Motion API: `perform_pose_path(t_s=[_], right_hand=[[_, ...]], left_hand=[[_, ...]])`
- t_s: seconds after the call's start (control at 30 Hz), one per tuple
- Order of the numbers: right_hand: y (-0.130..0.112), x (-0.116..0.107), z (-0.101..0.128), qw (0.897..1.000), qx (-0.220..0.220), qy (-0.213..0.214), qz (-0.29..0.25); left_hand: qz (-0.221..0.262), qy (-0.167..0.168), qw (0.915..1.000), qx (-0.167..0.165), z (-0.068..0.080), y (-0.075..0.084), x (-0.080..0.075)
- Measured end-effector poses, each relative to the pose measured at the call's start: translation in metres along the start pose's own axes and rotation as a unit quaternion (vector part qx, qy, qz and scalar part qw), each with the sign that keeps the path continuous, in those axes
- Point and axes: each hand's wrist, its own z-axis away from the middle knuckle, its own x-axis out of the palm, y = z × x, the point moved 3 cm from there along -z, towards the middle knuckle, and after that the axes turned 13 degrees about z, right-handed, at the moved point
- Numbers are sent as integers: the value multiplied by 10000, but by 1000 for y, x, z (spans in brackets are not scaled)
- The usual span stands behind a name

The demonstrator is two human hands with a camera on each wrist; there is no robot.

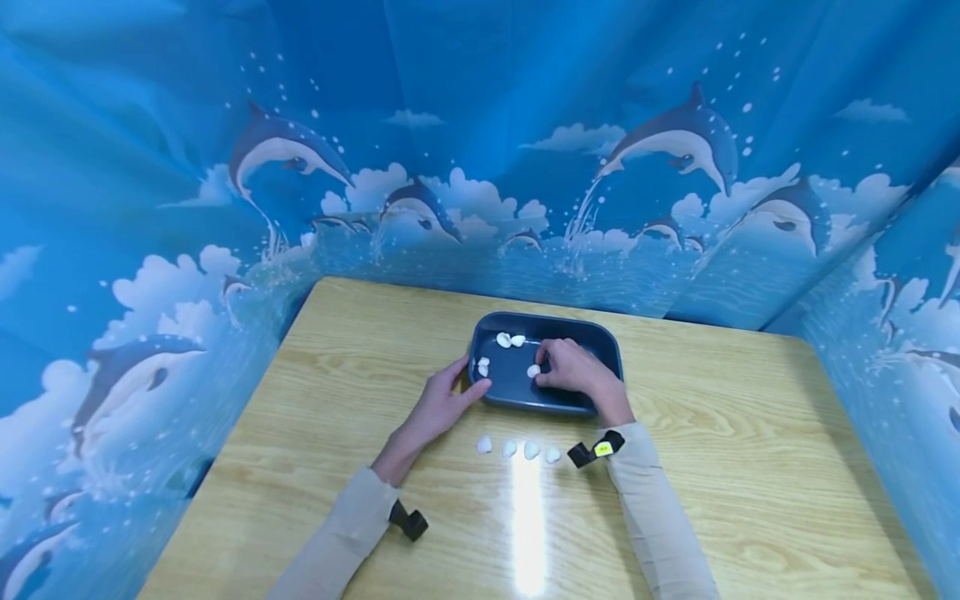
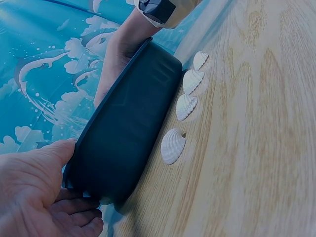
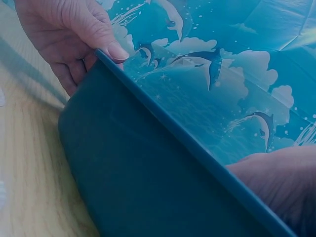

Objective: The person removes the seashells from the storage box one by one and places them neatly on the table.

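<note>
A dark blue plastic basin sits on the table, its outer wall filling much of the left wrist view. At its left end my left hand grips the rim, thumb over the edge and fingers along the outside. My right hand reaches down inside the basin and pinches a white seashell between thumb and fingertips. In the right wrist view the basin wall hides those fingertips. More white shells lie in the basin, a pair at the back and a pair by the left wall.
In front of the basin, several white ribbed shells lie in a row on the wooden table. A blue curtain printed with dolphins hangs behind and at both sides. Light glares off the tabletop near the front.
</note>
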Motion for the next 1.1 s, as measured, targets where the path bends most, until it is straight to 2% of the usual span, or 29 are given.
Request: perform_pose_path(t_s=[0.3,0.73,1.1], right_hand=[[-1,-1,2,9999,20,-49,-120],[-7,-6,3,9991,-221,265,-233],[-25,-20,24,9964,-489,576,-395]], left_hand=[[-8,-26,10000,0,-1,-1,0],[-28,-49,10000,21,-1,-2,-2],[-59,-82,9999,85,-1,-4,-2]])
